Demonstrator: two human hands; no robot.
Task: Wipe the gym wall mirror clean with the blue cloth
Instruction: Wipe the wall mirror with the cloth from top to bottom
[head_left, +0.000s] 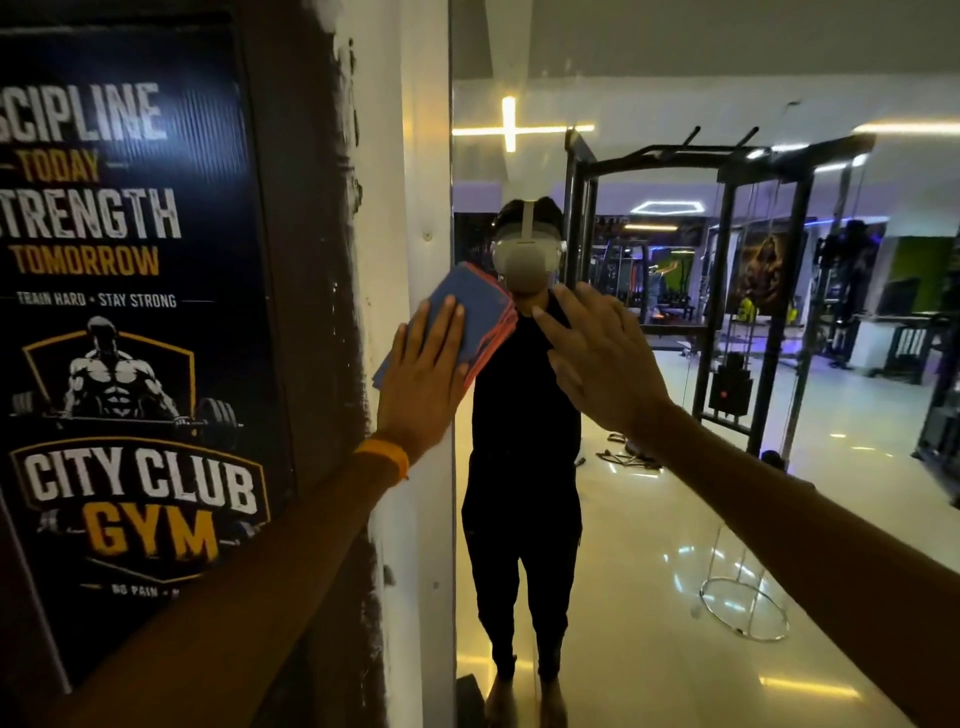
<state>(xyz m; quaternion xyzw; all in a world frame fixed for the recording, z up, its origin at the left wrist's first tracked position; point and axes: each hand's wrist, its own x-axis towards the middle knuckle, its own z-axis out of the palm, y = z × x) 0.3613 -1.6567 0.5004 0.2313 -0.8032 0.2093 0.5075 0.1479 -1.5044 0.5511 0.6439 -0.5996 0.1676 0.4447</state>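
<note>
The folded cloth (470, 312) is blue with salmon-pink edging. The wristband (383, 457) is orange. At left, the gym poster (130, 338) is navy-black with white and yellow lettering. The wall (415, 156) is white, smeared dark brown. The mirror (649, 571) reflects black clothing (524, 415), a pale grey headset (524, 260) and a black rack (727, 171).

Pressing the folded blue cloth (470, 312) with the left hand (421, 384), fingers straight, across the left edge of the mirror (675, 519) and the white wall strip (415, 156); holding the right hand (597, 358) up before it, fingers spread; wearing an orange wristband (382, 455) on the left wrist; standing beside a gym poster (130, 312).
</note>
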